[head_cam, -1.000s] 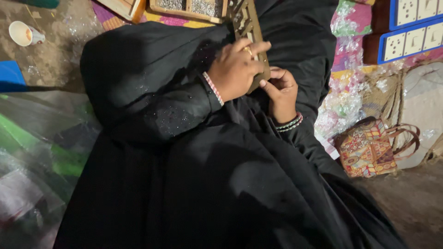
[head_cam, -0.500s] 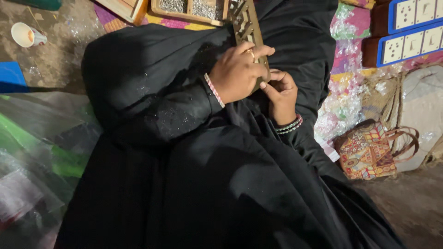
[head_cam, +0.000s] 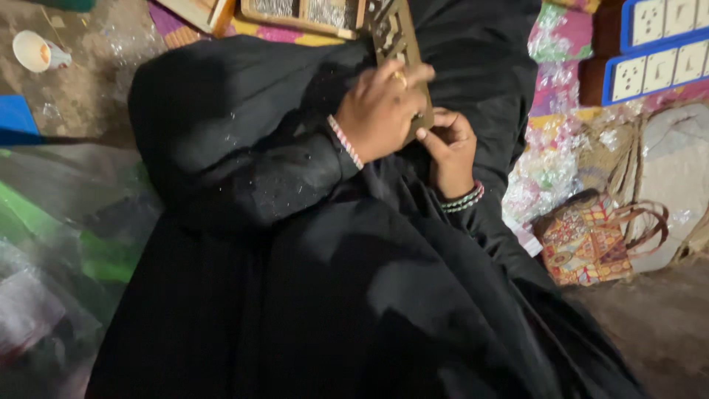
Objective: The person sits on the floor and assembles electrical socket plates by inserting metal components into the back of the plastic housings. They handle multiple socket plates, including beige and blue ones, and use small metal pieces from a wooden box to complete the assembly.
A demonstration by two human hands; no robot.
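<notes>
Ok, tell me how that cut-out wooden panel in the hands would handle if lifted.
The wooden panel looks thin and flat, so probably stiff and light. Its pierced cut-outs suggest the narrow bars could snap if bent. The left hand covers its lower part and the right hand pinches the bottom edge, so it likely needs support.

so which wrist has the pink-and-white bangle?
The left hand, gripping the wooden cutout panel. The right hand wears dark, green-tinged bangles instead.

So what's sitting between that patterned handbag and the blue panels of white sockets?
In the head view, crinkly clear wrapping lies between the patterned handbag and the blue socket panels.
</notes>
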